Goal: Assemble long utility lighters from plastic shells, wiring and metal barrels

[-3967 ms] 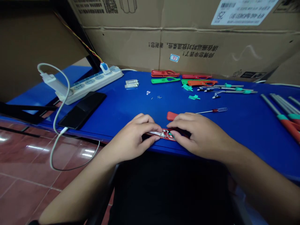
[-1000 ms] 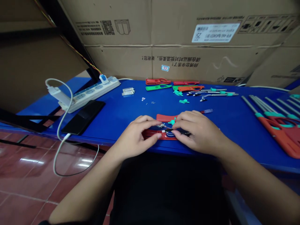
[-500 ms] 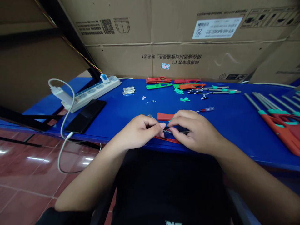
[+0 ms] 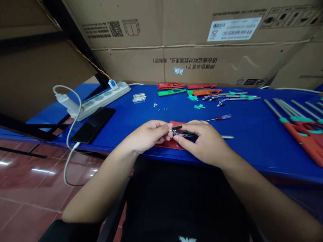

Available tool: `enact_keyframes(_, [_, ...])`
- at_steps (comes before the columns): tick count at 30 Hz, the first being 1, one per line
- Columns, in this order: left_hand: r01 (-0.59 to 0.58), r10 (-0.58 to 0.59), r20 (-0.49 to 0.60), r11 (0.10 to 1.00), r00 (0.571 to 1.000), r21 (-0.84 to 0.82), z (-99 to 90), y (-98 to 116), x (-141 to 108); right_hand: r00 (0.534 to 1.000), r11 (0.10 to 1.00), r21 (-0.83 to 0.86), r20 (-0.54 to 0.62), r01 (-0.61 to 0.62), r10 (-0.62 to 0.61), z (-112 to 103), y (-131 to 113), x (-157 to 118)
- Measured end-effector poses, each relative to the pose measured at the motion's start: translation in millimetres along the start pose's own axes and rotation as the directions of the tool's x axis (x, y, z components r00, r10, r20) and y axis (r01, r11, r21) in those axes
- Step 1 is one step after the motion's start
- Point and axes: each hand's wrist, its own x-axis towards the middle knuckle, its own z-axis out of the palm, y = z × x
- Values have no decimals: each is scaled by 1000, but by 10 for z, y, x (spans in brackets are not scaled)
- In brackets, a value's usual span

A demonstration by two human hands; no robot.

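My left hand (image 4: 148, 133) and my right hand (image 4: 203, 143) are raised together just above the blue table (image 4: 121, 121). Between the left fingertips is a small black part (image 4: 177, 127) with thin wires (image 4: 184, 135) trailing from it. My right thumb and fingers pinch those wires. A red plastic housing half (image 4: 170, 145) lies under the hands, mostly hidden. A slim metal rod (image 4: 227, 136) pokes out to the right of my right hand.
A small red-handled screwdriver (image 4: 219, 117) lies just beyond my right hand. Red, green and orange shells (image 4: 171, 86), metal tubes and small parts lie farther back. Orange-red lighter bodies (image 4: 300, 134) are at right. A power strip (image 4: 101, 99) and phone (image 4: 93, 125) are at left.
Both hands have lifted the small black part and wires off the red housing and moved them slightly up and left. The metal rod now shows to the right of my right hand.
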Motion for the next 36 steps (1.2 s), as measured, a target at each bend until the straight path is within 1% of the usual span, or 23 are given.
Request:
enact_keyframes(2, [-22,23,-22,999,999,42,-2,2,0,999,999,37,-34,-16,17,20,2,13])
enact_keyframes(3, [-37,39,-27,997,999,69,0,2,-6,998,999,40,-58,-5,7,28,5,17])
enact_keyframes(6, [-96,101,-30,987,994,132,6,-2,-36,992,997,-3,-106,71,-71,34,8,14])
enact_keyframes(8, [-119,126,-35,981,991,156,7,-8,-57,989,993,-45,-99,110,-114,25,3,3])
enact_keyframes(11, [-113,121,-35,979,992,170,8,-7,-76,987,986,-83,-65,144,-149,6,-5,-13])
enact_keyframes(16, [-123,126,-6,976,992,179,22,30,-81,985,986,-52,-60,158,-161,-1,-3,-5])
enact_keyframes(19, [-138,132,44,968,990,207,16,51,-77,985,986,-44,-55,160,-162,1,-7,5])
enact_keyframes(21, [-129,116,84,975,990,180,3,53,-65,985,986,-24,-47,164,-165,-1,-15,4])
enact_keyframes(23, [-113,102,94,987,990,114,-11,41,-46,982,983,-11,-61,181,-182,-7,-22,-1])
enact_keyframes(25, [-108,103,74,992,992,69,-19,25,-27,975,978,-11,-82,206,-206,-14,-24,-6])
enact_keyframes(27, [-130,128,33,988,991,80,-22,12,-16,969,974,-24,-96,225,-226,-20,-20,-10])
enact_keyframes(29, [-168,167,19,976,986,137,-26,10,-20,970,974,-29,-96,223,-225,-23,-13,-12])
enact_keyframes(32, [-227,215,75,934,974,275,-45,25,-50,975,980,-35,-99,197,-200,-28,-3,-19])
enact_keyframes(34, [-258,225,129,882,966,394,-66,47,-76,978,983,-35,-98,182,-184,-35,-3,-27])
enact_keyframes(36, [-298,239,179,799,954,522,-88,75,-100,981,985,-31,-89,169,-171,-44,-9,-36])
